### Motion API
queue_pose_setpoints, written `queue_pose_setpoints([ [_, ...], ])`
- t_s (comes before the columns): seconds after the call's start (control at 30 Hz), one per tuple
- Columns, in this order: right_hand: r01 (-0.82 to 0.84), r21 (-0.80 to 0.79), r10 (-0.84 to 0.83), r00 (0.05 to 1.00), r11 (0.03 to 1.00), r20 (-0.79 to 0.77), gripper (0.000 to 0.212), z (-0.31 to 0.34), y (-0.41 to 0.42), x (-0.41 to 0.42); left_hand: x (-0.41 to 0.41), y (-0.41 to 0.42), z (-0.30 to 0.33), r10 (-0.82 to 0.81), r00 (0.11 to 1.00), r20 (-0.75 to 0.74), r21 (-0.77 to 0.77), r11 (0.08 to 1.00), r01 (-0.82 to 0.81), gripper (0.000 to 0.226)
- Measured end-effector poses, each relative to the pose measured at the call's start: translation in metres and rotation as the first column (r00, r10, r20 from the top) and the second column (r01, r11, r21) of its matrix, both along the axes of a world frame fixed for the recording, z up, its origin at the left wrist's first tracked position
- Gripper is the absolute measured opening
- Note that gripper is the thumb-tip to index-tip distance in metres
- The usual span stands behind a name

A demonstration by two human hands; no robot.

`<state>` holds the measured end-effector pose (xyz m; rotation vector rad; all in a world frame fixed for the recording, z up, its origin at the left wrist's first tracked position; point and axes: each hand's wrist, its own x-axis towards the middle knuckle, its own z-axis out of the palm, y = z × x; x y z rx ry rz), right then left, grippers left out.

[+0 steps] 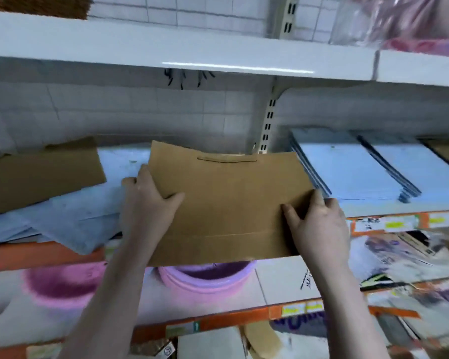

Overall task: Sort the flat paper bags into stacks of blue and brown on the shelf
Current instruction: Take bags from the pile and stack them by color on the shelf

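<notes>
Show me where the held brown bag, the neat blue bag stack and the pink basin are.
held brown bag (pixel 228 203): head view, middle of its flat face.
neat blue bag stack (pixel 347 174): head view, top sheet.
pink basin (pixel 205 278): head view, front rim.

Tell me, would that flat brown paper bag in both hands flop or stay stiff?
The flat brown paper bag probably stays fairly stiff: it spans between the left hand and right hand with little sag. It looks thin, so likely light, and it would probably crease if squeezed.

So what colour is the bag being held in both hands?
Brown: the bag shows plainly in the head view.
</notes>
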<state>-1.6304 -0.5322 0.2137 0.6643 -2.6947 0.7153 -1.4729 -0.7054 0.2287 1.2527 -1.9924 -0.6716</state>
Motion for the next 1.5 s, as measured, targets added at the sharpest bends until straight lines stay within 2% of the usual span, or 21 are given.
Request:
queue_pose_setpoints([
  [0.2, 0.132, 0.037, -0.129, 0.989, 0.991, -0.067, 0.061, -0.003, 0.136, -0.079, -0.101, 0.125, -0.007, -0.118, 0.992, 0.051, -0.017, 0.993, 0.119, 0.083],
  [0.33, 0.201, 0.008, -0.2, 0.979, 0.98, -0.039, 0.057, -0.005, 0.203, -0.127, -0.158, 0.183, -0.001, -0.188, 0.979, 0.074, -0.007, 0.982, 0.189, 0.087],
  [0.7, 0.306, -0.02, -0.306, 0.952, 0.952, -0.009, 0.051, -0.016, 0.286, -0.274, -0.322, 0.262, 0.003, -0.302, 0.95, 0.079, -0.025, 0.952, 0.305, 0.085],
  [0.97, 0.328, -0.009, -0.328, 0.945, 0.945, -0.011, 0.055, -0.008, 0.337, -0.411, -0.468, 0.307, 0.02, -0.334, 0.94, 0.07, -0.014, 0.942, 0.335, 0.08],
  [1.13, 0.327, -0.034, -0.326, 0.945, 0.945, 0.033, 0.046, -0.009, 0.39, -0.493, -0.549, 0.361, 0.026, -0.344, 0.937, 0.062, -0.063, 0.935, 0.348, 0.076],
  [1.27, 0.273, -0.069, -0.27, 0.962, 0.959, 0.049, 0.048, -0.012, 0.442, -0.57, -0.613, 0.419, 0.017, -0.29, 0.955, 0.059, -0.03, 0.956, 0.292, 0.074],
  [1.4, 0.207, 0.018, -0.208, 0.978, 0.978, 0.024, 0.047, -0.009, 0.505, -0.643, -0.679, 0.485, 0.008, -0.234, 0.97, 0.068, 0.04, 0.972, 0.232, 0.072],
  [1.5, 0.173, 0.041, -0.174, 0.984, 0.984, 0.024, 0.044, -0.005, 0.541, -0.693, -0.725, 0.523, 0.007, -0.217, 0.974, 0.071, 0.029, 0.976, 0.215, 0.073],
])
